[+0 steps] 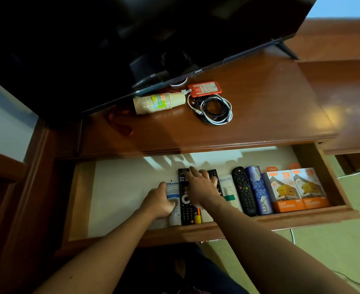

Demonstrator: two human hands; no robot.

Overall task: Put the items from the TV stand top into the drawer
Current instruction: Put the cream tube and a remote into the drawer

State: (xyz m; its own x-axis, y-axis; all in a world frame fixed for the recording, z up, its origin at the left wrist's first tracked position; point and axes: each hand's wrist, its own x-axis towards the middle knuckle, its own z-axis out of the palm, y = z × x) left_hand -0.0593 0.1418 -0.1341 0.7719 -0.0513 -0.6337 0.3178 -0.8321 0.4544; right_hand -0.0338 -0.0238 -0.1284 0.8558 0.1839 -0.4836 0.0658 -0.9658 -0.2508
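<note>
The wooden drawer (302, 217) stands pulled out under the TV stand top (270, 107). My left hand (161, 201) grips a white and blue tube (172, 190) lying in the drawer. My right hand (200, 185) rests with spread fingers on two black remotes (184, 206) beside the tube. On the stand top lie a stack of paper cups (158, 102), a red card holder (204, 89) and a coil of black and white cables (215, 109).
Further right in the drawer lie a white box (228, 185), another black remote (244, 189), a blue Lux box (258, 187) and two orange charger boxes (296, 189). A black TV (132, 39) overhangs the stand. The drawer's left part shows its pale bottom.
</note>
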